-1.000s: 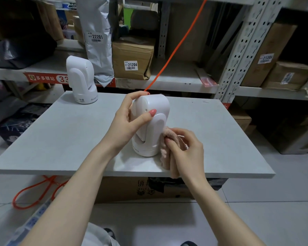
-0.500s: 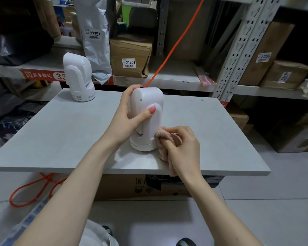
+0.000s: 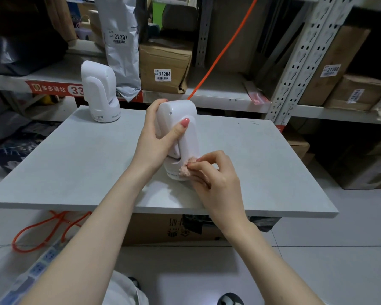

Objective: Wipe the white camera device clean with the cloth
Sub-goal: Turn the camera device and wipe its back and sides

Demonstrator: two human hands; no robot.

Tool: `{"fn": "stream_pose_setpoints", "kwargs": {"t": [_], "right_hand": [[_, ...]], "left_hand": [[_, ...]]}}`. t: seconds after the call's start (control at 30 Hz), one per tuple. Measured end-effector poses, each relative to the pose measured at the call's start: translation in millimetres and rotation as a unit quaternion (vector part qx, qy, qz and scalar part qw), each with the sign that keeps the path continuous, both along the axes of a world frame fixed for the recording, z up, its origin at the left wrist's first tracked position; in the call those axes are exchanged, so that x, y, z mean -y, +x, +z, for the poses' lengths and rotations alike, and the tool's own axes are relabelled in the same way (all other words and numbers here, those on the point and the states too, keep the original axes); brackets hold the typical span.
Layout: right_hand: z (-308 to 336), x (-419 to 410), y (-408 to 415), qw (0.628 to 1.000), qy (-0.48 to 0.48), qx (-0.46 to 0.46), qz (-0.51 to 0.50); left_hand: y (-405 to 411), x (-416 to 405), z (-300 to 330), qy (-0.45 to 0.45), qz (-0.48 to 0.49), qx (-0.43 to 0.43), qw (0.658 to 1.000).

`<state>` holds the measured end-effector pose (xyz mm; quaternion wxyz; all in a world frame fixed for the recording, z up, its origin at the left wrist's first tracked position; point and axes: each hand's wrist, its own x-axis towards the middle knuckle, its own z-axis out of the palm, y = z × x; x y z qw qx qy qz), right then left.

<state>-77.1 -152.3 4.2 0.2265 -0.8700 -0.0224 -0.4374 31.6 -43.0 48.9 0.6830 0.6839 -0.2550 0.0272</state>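
A white camera device [image 3: 185, 133] stands upright in the middle of the grey table [image 3: 75, 164]. My left hand [image 3: 158, 139] wraps around its upper body, thumb across the front. My right hand [image 3: 216, 177] pinches a small pink cloth [image 3: 186, 168] against the lower right side of the device, where the head meets the round base. Most of the cloth is bunched inside my fingers.
A second white camera device [image 3: 100, 91] stands at the table's far left corner. Metal shelves behind carry cardboard boxes [image 3: 165, 64] and a grey mail bag [image 3: 121, 45]. An orange cable [image 3: 220, 51] runs up behind the device. A power strip [image 3: 37, 267] lies on the floor.
My right hand has shifted the cloth from the device's right side round to the front of its base. The view has tilted slightly; the device stays gripped in my left hand.
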Motion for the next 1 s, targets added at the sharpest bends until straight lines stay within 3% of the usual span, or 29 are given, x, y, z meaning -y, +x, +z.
{"fn": "stream_pose_setpoints", "kwargs": {"t": [0.3,0.47,0.57,0.67,0.77,0.9,1.0], "right_hand": [[23,-13,16,0.996,0.063,0.058,-0.011],[-3,-2,9,0.999,0.001,-0.022,0.029],[-6,2,7,0.997,-0.062,-0.023,0.038],[-3,5,11,0.999,0.003,0.003,0.04],[1,4,15,0.991,0.128,-0.006,0.046],[11,1,16,0.945,0.321,-0.047,0.047],[11,2,14,0.939,0.339,-0.051,0.02]], "left_hand": [[-5,3,-2,0.038,0.02,0.024,0.999],[-1,4,-1,0.039,0.052,0.019,0.998],[1,2,-1,0.035,0.049,0.004,0.998],[4,-4,0,0.019,0.031,-0.022,0.999],[11,-13,1,-0.01,0.015,-0.067,0.998],[15,-21,-2,-0.018,-0.024,-0.095,0.995],[12,-18,-3,-0.021,-0.035,-0.087,0.995]]}}
